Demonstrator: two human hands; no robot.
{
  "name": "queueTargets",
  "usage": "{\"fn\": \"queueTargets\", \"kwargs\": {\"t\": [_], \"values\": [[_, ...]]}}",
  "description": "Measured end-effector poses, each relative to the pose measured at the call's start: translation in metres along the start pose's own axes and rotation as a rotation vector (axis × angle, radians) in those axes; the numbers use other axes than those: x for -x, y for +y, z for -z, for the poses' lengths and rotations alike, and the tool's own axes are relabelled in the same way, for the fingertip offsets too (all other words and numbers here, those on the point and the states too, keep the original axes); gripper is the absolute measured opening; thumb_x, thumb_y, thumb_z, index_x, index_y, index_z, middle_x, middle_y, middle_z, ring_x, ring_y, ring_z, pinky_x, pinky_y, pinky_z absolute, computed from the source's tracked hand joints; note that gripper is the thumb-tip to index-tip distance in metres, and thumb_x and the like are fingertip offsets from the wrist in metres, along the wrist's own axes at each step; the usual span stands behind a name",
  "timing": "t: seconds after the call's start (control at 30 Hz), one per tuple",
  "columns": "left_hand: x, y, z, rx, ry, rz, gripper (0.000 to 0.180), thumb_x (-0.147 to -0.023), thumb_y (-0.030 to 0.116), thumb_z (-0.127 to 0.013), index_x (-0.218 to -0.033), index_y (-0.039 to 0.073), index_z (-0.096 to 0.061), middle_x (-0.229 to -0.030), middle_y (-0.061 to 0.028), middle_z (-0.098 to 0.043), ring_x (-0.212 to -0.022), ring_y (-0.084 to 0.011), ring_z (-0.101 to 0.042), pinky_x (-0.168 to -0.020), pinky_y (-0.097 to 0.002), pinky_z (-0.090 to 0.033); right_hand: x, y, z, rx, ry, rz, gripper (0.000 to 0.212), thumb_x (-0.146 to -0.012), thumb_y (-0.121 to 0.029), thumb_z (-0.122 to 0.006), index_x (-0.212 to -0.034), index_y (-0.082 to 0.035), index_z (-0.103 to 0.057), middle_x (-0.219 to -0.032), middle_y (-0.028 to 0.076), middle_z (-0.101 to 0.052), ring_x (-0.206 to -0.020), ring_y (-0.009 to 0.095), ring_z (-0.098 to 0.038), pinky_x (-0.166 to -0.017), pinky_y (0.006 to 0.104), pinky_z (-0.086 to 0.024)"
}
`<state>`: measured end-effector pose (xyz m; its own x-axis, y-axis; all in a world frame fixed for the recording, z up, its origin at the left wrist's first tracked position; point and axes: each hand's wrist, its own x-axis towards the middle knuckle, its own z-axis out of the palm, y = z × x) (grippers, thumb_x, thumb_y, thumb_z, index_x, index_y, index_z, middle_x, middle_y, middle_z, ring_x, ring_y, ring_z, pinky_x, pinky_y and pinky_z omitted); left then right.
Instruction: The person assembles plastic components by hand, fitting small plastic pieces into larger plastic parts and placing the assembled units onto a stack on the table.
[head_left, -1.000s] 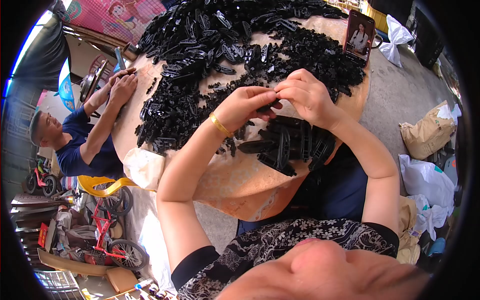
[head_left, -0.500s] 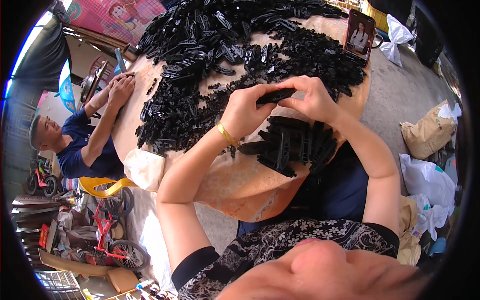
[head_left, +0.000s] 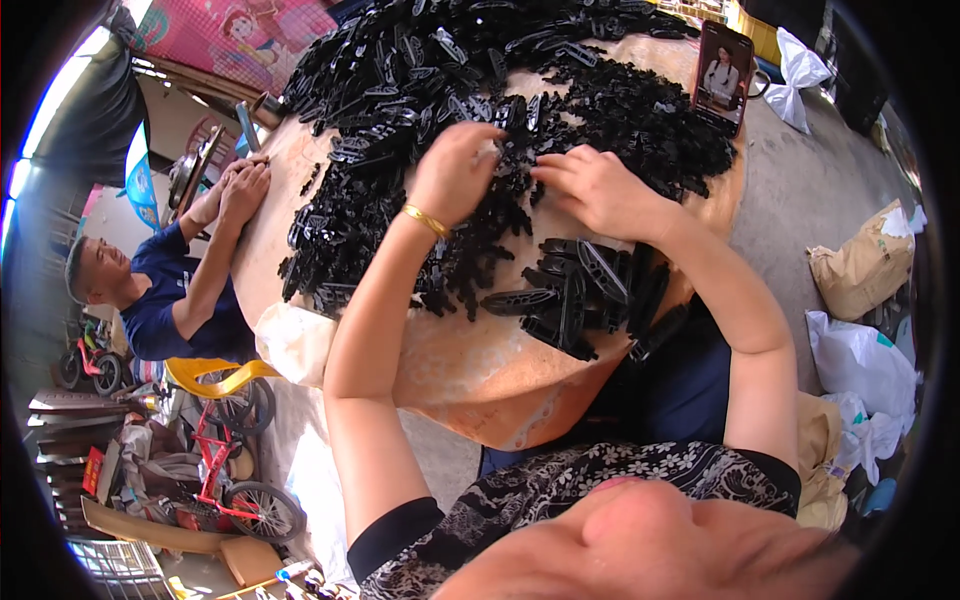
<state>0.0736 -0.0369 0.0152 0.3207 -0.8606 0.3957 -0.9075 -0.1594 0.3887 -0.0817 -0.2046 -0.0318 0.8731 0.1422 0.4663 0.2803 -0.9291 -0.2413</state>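
Note:
My left hand [head_left: 455,172], with a gold bracelet on its wrist, reaches over the heap of long black plastic pieces [head_left: 410,70]. Its fingers are loosely bent and apart, and I see nothing held in them. My right hand [head_left: 600,192] is open, fingers stretched toward the small black jagged plastic parts [head_left: 640,120]; the tips are slightly blurred. Just below it, near the table's front edge, lies a smaller pile of long black slotted pieces [head_left: 575,300]. One slotted piece [head_left: 604,272] rests slantwise on top of that pile.
An orange patterned cloth covers the table [head_left: 440,365]. A phone [head_left: 719,78] stands at the far right beside a cup handle. At the left edge, another person's hands [head_left: 243,190] rest on the table. A white bag [head_left: 293,342] hangs at the near left; sacks [head_left: 862,262] stand on the floor at right.
Both hands held a long black piece together; it has left them, and one now lies on top of the near pile. My hands have moved apart, the left one farther toward the heap.

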Motion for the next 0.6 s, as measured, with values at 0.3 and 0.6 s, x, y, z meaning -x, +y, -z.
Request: {"fn": "queueTargets", "kwargs": {"t": [0.3, 0.6], "values": [[0.001, -0.049, -0.003, -0.451, -0.121, 0.113, 0.046, -0.073, 0.000, -0.058, -0.119, 0.004, -0.052, -0.108, -0.0138, -0.058, -0.105, -0.0305, -0.051, -0.093, -0.0364, -0.042, 0.006, 0.002, 0.000, -0.110, 0.018, 0.028, 0.022, -0.077, -0.012, -0.061, -0.098, -0.004, -0.062, -0.103, 0.008, -0.057, -0.095, 0.026, -0.054, -0.082, 0.0350, -0.045], [0.000, -0.025, -0.002, 0.053, 0.255, 0.199, 0.032, -0.073, 0.006, -0.069, -0.102, 0.000, -0.056, -0.087, -0.0101, -0.061, -0.076, -0.0201, -0.062, -0.068, -0.0295, -0.051, 0.008, -0.002, -0.004, -0.022, 0.098, -0.071, 0.017, -0.071, 0.001, -0.058, -0.088, 0.001, -0.058, -0.090, 0.012, -0.055, -0.087, 0.031, -0.055, -0.079, 0.0359, -0.047]]}}
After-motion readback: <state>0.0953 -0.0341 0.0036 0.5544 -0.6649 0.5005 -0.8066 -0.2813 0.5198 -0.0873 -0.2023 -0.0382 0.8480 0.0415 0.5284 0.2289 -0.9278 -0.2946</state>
